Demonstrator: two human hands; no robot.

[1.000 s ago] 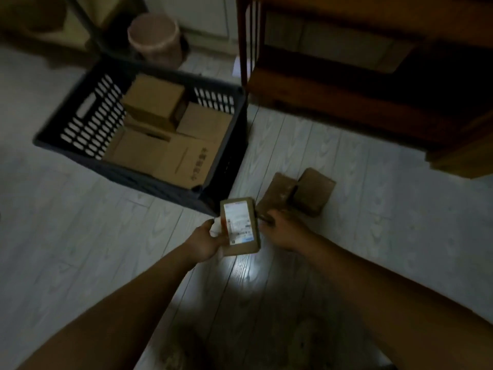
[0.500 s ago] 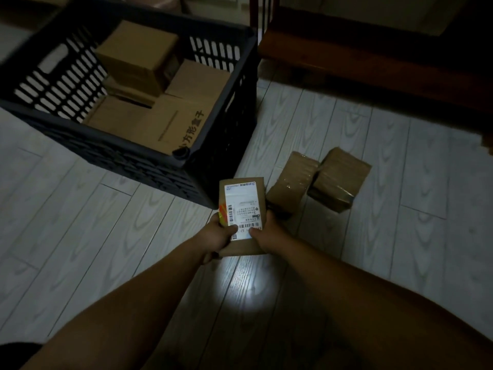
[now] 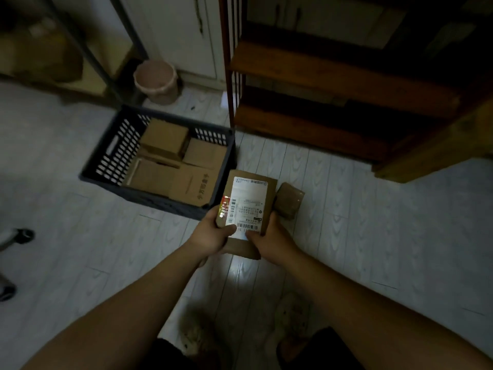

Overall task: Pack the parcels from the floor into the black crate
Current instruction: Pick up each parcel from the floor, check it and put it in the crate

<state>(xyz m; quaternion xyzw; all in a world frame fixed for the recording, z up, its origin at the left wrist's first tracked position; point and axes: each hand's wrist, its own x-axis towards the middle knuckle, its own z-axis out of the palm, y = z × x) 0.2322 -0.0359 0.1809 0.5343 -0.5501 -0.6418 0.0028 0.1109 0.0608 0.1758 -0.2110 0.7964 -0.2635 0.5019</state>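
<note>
beside the black crate [image 3: 106,166], left hand [image 3: 213,236] and right hand [image 3: 269,241] grip a labelled parcel [image 3: 248,206], thumbs on top.

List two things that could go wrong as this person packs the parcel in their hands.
1. The left hand and right hand grip the parcel only at its near end, so it might tip forward.
2. The crate is already crowded with boxes; the parcel may perch unevenly on top.
</note>
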